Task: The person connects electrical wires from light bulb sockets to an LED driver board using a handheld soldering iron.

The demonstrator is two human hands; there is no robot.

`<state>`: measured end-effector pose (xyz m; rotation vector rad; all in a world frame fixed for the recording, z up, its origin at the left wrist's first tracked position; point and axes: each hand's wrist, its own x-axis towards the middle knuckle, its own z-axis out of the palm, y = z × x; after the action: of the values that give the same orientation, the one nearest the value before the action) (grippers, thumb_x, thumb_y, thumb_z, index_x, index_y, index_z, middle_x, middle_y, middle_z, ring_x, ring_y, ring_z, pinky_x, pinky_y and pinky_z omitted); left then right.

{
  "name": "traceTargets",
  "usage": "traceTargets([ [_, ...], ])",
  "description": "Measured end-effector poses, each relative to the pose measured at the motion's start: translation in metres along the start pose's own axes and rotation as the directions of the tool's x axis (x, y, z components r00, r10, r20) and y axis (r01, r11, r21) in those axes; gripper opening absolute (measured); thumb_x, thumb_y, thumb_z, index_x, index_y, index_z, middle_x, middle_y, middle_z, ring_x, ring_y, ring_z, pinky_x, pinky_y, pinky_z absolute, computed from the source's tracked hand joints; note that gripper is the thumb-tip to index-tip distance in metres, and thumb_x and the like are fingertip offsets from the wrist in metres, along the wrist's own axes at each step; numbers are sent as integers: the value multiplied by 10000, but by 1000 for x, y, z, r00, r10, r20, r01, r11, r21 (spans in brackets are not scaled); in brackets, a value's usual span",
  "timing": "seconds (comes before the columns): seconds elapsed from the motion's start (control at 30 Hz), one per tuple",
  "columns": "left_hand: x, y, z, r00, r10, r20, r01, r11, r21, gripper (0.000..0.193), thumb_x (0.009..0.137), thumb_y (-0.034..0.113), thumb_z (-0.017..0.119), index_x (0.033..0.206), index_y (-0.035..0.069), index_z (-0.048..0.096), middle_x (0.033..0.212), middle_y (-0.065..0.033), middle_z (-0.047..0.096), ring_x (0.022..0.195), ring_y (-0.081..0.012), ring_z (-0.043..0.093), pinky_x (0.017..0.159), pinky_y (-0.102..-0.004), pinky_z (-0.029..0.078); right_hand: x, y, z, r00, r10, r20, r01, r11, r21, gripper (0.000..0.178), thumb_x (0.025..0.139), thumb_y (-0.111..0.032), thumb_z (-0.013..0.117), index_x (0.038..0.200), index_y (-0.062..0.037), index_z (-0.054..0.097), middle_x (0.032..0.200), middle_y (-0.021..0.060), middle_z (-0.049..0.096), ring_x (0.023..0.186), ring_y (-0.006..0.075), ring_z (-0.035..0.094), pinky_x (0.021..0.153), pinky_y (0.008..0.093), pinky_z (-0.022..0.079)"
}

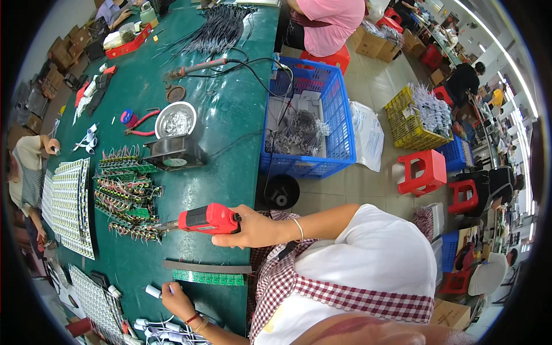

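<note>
My right hand is wrapped around a red and black soldering gun. Its metal tip reaches the near corner of a stack of small green circuit boards with thin wires. Lower down, my left hand has its fingers closed at the end of a white cylindrical piece. Between my hands, a strip of green circuit boards lies along a dark flat bar. White corded parts lie heaped beside my left forearm.
On the green table stand a small black fan box, a metal bowl and a corded soldering iron. White board panels lie along the far side. A blue crate stands beside the table. Other people sit nearby.
</note>
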<state>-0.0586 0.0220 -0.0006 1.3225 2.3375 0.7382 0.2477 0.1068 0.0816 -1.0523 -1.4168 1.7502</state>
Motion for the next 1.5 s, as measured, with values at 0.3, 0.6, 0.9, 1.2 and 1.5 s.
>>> traceTargets([
  [0.3, -9, 11, -7, 987, -91, 134, 106, 988, -109, 207, 874, 177, 473, 873, -13, 558, 642, -102, 551, 492, -161, 512, 463, -313, 411, -1, 4, -2, 1000, -26, -8, 27, 999, 33, 404, 816, -338, 668, 1047, -28, 551, 691, 37, 589, 557, 115, 554, 501, 262, 475],
  [0.6, -60, -1, -77, 960, 277, 45, -239, 723, 648, 176, 868, 136, 527, 968, 13, 600, 776, -168, 612, 671, -302, 603, 582, -407, 470, 5, -6, -7, 998, 44, -47, -39, 993, 115, 347, 792, -307, 709, 960, -33, 577, 658, 18, 581, 529, 89, 539, 482, 242, 457],
  [0.9, 55, 37, -43, 720, 653, -236, -492, 720, 489, 111, 676, 56, 633, 777, 86, 668, 803, -109, 493, 811, -297, 506, 679, -384, 415, -3, -4, 2, 979, -48, -197, 62, 996, 70, 206, 872, -84, 558, 1034, 38, 522, 621, 46, 530, 470, 95, 475, 439, 227, 384],
  [1.2, 60, -8, -35, 868, 490, -79, -468, 861, 197, 506, 757, -34, 560, 1239, 98, 483, 1234, -159, 498, 1175, -322, 462, 956, -379, 404, 3, -1, -7, 971, -85, -224, 130, 972, 194, 246, 871, -41, 525, 1093, 57, 485, 619, 80, 504, 449, 108, 440, 454, 256, 405],
  [1.5, -179, 43, -140, 554, 275, 786, -168, 961, -218, 600, 689, 185, 674, 1247, 54, 497, 1102, -144, 544, 1078, -318, 500, 870, -391, 397, 22, -19, -32, 943, -247, -222, 277, 954, 116, 278, 928, -159, 502, 1127, 34, 480, 658, 75, 507, 489, 99, 437, 480, 246, 390],
])
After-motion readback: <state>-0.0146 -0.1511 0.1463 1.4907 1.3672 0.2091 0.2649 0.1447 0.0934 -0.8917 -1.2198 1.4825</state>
